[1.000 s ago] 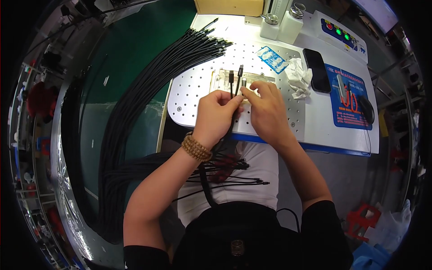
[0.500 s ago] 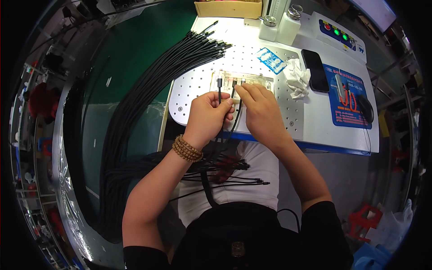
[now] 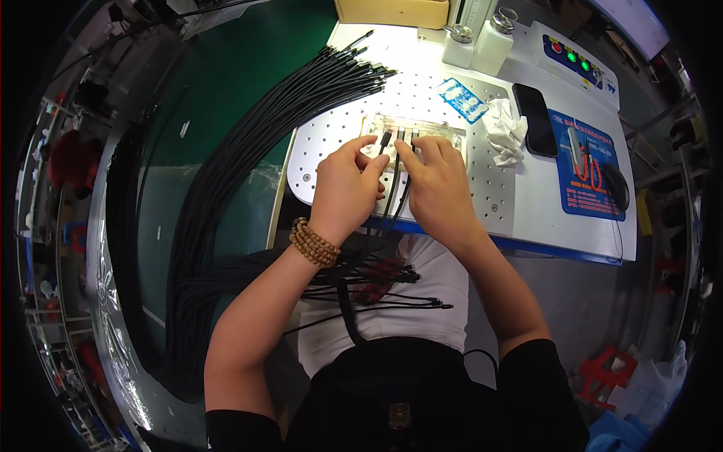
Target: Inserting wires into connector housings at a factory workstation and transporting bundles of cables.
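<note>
The left hand (image 3: 348, 183) pinches one thin black cable (image 3: 384, 177) between thumb and forefinger, just below its plug, and the plug lies on the clear jig plate (image 3: 452, 132). The right hand (image 3: 437, 181) rests just beside it, with the fingers curled down on two more plug ends at the same plate; I cannot tell if it really grips them. The plate sits on the white perforated table (image 3: 331, 143). A thick bundle of black cables (image 3: 248, 143) runs from the table's far left corner down to the person's lap (many loose ends lie there). A crumpled white cloth (image 3: 504, 129) and a dark phone (image 3: 535, 119) lie to the right.
</note>
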